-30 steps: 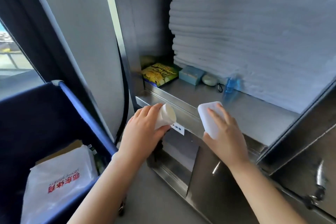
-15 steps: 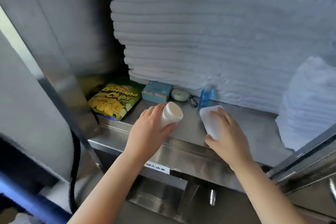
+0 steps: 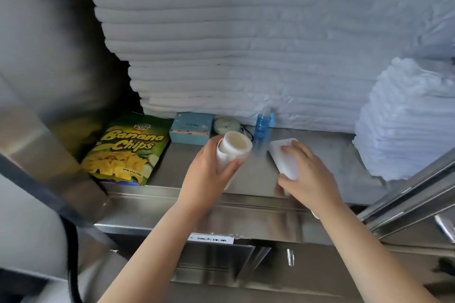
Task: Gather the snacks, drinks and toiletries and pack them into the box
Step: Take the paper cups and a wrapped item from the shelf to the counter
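Head view: our left grip [image 3: 209, 176] curls round the body of a white cup [image 3: 235, 149], likely light and crushable, while our right grip [image 3: 309, 177] clasps a slick-looking white pack [image 3: 286, 162].

This looks like a hotel housekeeping store: tall stacks of folded white linen [image 3: 246, 44] fill a stainless steel shelf [image 3: 327, 152], with a soap [image 3: 225, 125], a little blue bottle [image 3: 262, 125] and a snack bag [image 3: 128, 150] in front.
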A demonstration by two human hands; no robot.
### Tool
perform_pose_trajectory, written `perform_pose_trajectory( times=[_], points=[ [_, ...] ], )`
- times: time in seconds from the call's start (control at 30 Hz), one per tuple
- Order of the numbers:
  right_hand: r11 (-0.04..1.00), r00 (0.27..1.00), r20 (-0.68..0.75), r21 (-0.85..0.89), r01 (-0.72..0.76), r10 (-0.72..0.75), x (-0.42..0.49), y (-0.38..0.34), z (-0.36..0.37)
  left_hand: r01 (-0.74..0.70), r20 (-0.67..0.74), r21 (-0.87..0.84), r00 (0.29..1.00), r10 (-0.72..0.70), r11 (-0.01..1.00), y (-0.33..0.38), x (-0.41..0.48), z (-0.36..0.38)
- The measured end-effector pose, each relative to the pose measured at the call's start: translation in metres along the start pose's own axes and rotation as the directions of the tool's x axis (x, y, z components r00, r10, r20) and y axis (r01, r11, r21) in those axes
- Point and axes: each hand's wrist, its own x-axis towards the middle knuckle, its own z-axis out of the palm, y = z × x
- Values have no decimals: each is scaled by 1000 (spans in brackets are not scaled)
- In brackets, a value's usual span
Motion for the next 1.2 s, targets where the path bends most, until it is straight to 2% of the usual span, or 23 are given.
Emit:
perform_pose_trajectory(
  times=[0.1, 0.27, 0.43, 0.53, 0.63, 0.7, 0.77, 0.87, 1.03, 1.2],
  points=[
    [999, 999, 32, -21, 30, -30, 1, 2, 0, 39, 9, -88, 999, -39, 995, -3, 1, 4],
    [996, 995, 70, -45, 73, -70, 5, 6, -2, 27, 37, -144, 999, -21, 989, -7, -1, 6],
    [996, 997, 74, -82, 40, -34, 12, 8, -3, -50, 17, -79, 999, 52, 996, -10, 0, 1],
    [993, 995, 97, -110, 38, -27, 17, 4, -5, -48, 16, -36, 999, 49, 998, -11, 1, -3],
    [977, 991, 54, -170, 131, -124, 17, -7, -11, -32, 3, -8, 999, 32, 999, -13, 1, -8],
    [959, 956, -88, -54, 277, -281, 14, -24, -18, -20, -4, -26, 1000, 20, 999, -13, 2, -9],
    [883, 878, -170, 71, 464, -448, 12, -47, -25, -22, -13, -61, 1000, 21, 998, -12, 2, -10],
    [746, 757, -133, 131, 653, -640, 9, -78, -31, -60, -27, -73, 998, 58, 996, -14, 1, -13],
    [674, 676, -4, 88, 734, -737, 12, -97, -31, -122, -73, 16, 990, 123, 992, -13, -1, -25],
    [687, 689, -2, 76, 723, -725, 17, -101, -32, -132, -35, 133, 990, 138, 982, -10, -2, -41]
  ],
)
